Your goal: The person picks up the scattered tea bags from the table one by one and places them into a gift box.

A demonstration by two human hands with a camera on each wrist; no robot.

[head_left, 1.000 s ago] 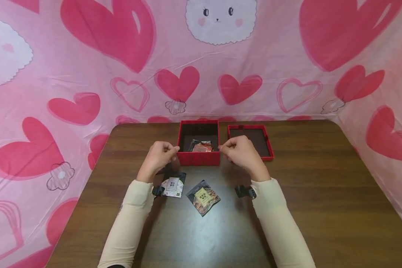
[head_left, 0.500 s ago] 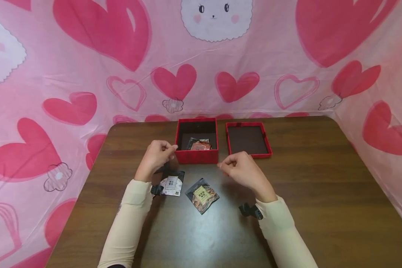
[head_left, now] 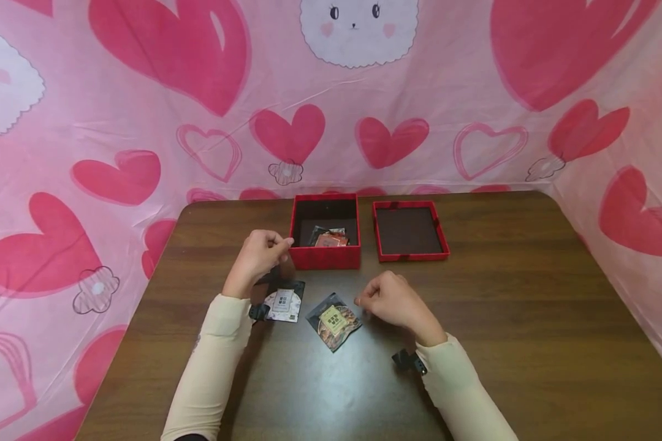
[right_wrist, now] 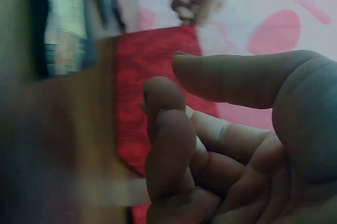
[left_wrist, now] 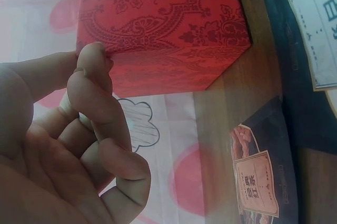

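Note:
My left hand (head_left: 262, 254) pinches the front left corner of the red patterned box (head_left: 327, 258) at its rim, thumb and forefinger together. The box stands uncovered, dark inside, with sachets (head_left: 331, 239) lying in it. My right hand (head_left: 394, 300) hovers just right of a dark sachet with a yellow label (head_left: 333, 320); its fingers are loosely bent, thumb apart, nothing between them in the right wrist view. Beside my left wrist lies a sachet with a white label (head_left: 283, 301). The left wrist view also shows a dark sachet with an orange tea label (left_wrist: 257, 184), mostly hidden from the head view.
The red box lid (head_left: 411, 257) lies inner side up to the right of the box. Everything rests on a brown wooden table (head_left: 529, 306). Behind it hangs a pink cloth (head_left: 447, 79) printed with hearts.
My right hand has left the box's front right corner and come back toward the yellow-labelled sachet. My left hand has stayed on the box corner.

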